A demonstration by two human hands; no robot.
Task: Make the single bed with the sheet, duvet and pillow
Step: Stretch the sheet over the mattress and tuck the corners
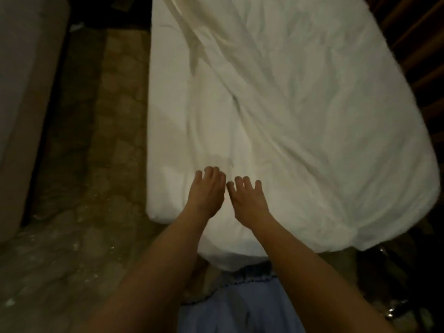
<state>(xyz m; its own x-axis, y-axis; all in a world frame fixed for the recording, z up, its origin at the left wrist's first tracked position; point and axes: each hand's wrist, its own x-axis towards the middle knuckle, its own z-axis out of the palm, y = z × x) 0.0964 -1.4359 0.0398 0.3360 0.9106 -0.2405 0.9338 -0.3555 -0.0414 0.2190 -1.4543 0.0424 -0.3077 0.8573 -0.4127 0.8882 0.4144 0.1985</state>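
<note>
White duvet (300, 121) rumpled across the bed (165, 131), brown patterned carpet (96, 164) just left of bed, dark wood (418, 44) to its right; left hand (206, 191) and right hand (247, 200) side by side at bed's near end, fingers loose, grasping nothing

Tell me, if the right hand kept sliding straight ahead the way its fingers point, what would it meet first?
Probably just more white bedding: the right hand points up the bed, towards a long diagonal fold. Nothing else shows there.

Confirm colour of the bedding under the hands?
White, plain and creased, no pattern; the bedding shows clearly in the head view, the only one.
</note>
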